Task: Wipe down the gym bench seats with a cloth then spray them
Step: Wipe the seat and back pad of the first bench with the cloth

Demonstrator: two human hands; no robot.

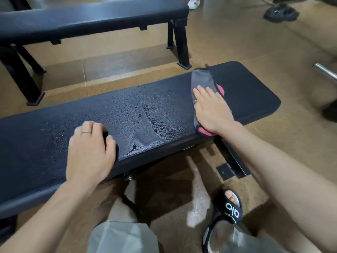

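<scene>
A black padded gym bench runs across the middle of the view, its seat wet and beaded with droplets over the left and centre. A grey cloth with pink edging lies flat on the seat right of centre. My right hand presses on the cloth with straight, spread fingers. My left hand rests on the near edge of the wet seat, fingers curled down onto the pad, holding nothing I can see. No spray bottle is in view.
A second black bench stands parallel behind, on black legs. Brown floor lies between them. A metal bar juts in at right. Black sandals lie at top right. My sandalled foot stands below the bench.
</scene>
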